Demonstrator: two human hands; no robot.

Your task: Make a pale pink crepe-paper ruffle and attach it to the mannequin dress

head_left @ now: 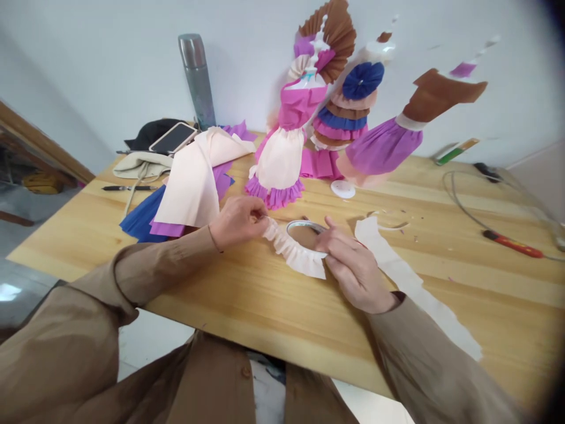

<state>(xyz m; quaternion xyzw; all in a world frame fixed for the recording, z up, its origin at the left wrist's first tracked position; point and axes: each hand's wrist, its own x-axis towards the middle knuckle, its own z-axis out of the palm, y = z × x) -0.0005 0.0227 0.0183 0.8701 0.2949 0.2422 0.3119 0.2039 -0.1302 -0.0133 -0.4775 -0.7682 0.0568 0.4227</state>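
Over the table (247,297), the ruffle (299,256) curves along the tape (315,225). Left hand (241,222) pinches its far-left end; right hand (352,262) holds the tape. Likely light, limp, easily torn: grip where gathered, without crushing pleats.

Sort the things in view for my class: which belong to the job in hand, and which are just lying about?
Seem to belong:
ruffled strip, pinched by the left hand
ring-shaped roll, in the right hand
loose pale strip
paper sheets
three dressed figures

Probably just lying about:
phone
flask
pen
red-handled tool
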